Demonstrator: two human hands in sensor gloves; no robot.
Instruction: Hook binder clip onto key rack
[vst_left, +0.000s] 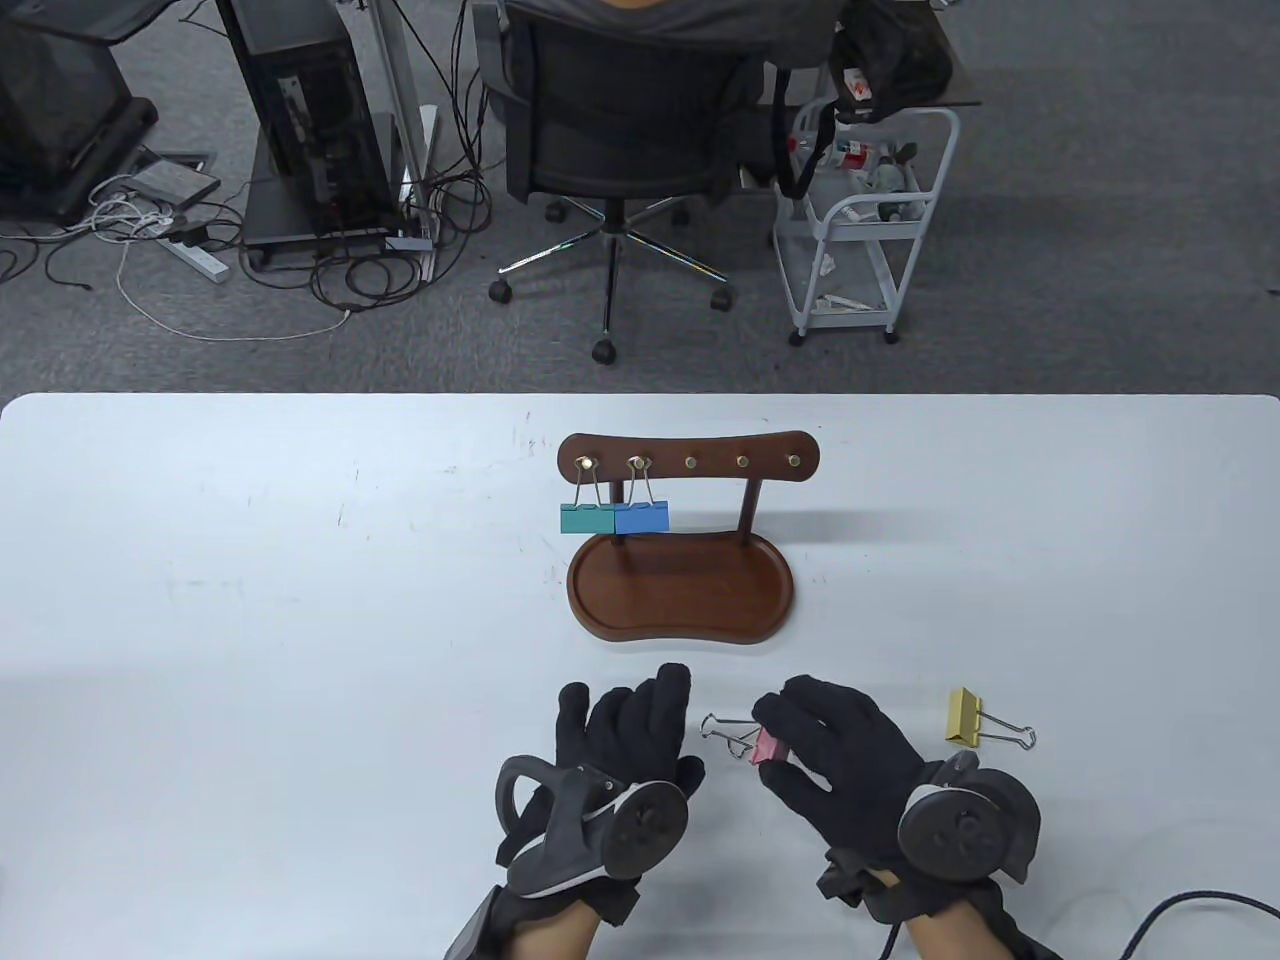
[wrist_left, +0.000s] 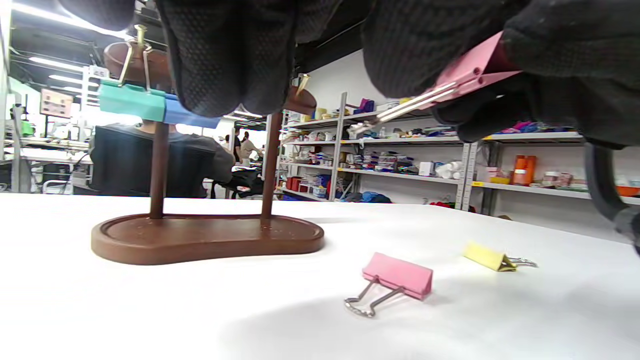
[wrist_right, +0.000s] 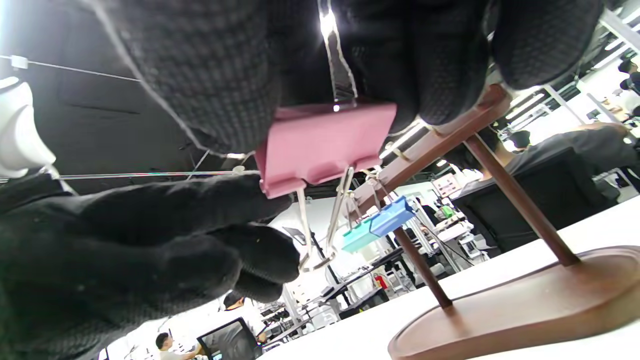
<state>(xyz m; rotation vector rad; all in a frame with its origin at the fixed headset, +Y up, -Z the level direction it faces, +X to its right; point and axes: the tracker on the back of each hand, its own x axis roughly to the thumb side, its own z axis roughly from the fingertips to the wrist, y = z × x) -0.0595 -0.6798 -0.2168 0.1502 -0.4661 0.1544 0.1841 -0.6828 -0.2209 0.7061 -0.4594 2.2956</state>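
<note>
The wooden key rack (vst_left: 688, 450) stands mid-table on its oval base (vst_left: 683, 598). A teal clip (vst_left: 587, 518) and a blue clip (vst_left: 642, 516) hang on its two leftmost hooks; three hooks to their right are bare. My right hand (vst_left: 778, 748) pinches a pink binder clip (vst_left: 767, 745) in front of the rack, its wire handles pointing left. The right wrist view shows that clip (wrist_right: 325, 145) between thumb and fingers. My left hand (vst_left: 640, 720) is empty just left of it, fingers spread. A second pink clip (wrist_left: 400, 275) lies on the table in the left wrist view.
A yellow binder clip (vst_left: 968, 717) lies on the table right of my right hand, and it also shows in the left wrist view (wrist_left: 490, 256). Beyond the table's far edge stand an office chair (vst_left: 620, 130) and a white cart (vst_left: 865, 220).
</note>
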